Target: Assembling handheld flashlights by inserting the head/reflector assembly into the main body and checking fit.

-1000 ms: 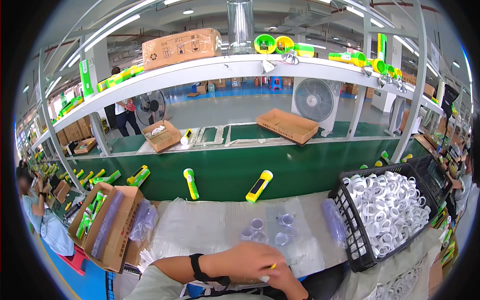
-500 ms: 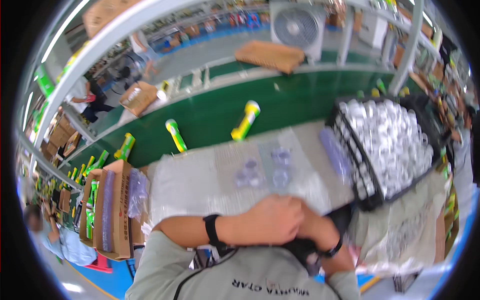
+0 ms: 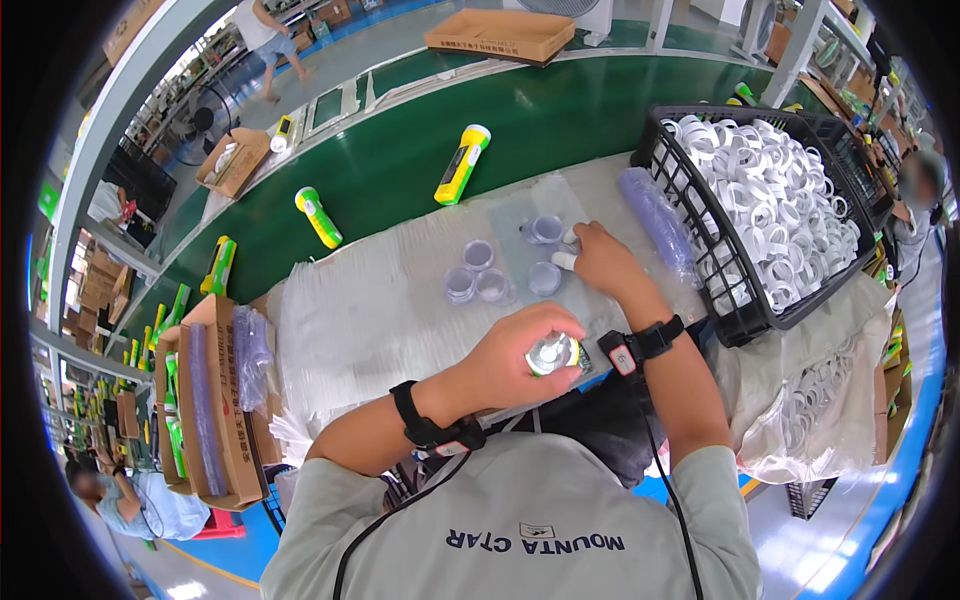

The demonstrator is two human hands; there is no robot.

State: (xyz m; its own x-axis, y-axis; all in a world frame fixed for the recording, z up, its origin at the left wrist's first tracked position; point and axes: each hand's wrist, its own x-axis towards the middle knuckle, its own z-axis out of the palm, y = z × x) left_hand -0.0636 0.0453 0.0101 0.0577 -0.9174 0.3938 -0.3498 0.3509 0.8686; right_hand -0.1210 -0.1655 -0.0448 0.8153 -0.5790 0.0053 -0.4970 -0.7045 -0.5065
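My left hand point(image 3: 505, 350) is closed around a flashlight point(image 3: 553, 353), its silver reflector facing up and most of its body hidden. My right hand point(image 3: 605, 262) reaches over the mat with thumb and forefinger apart, white covers on the fingertips. Those fingertips are beside a clear round cup-like lens point(image 3: 545, 279) and a similar stack of lenses point(image 3: 546, 229); whether they touch is unclear. Left of these, more clear round lenses point(image 3: 478, 255) stand in a small cluster on the pale covered work surface point(image 3: 370, 300).
A black crate point(image 3: 735, 290) full of white rings stands at right, with a purple bubble-wrap roll point(image 3: 655, 220) beside it. Yellow-green flashlights point(image 3: 463, 165) lie on the green conveyor point(image 3: 390, 190). At left is a cardboard box point(image 3: 235, 410) holding flashlights and wrap.
My hands were together close to my body; now they are apart. My right hand has moved forward to the lenses, and the flashlight in my left hand shows. The view has tilted down.
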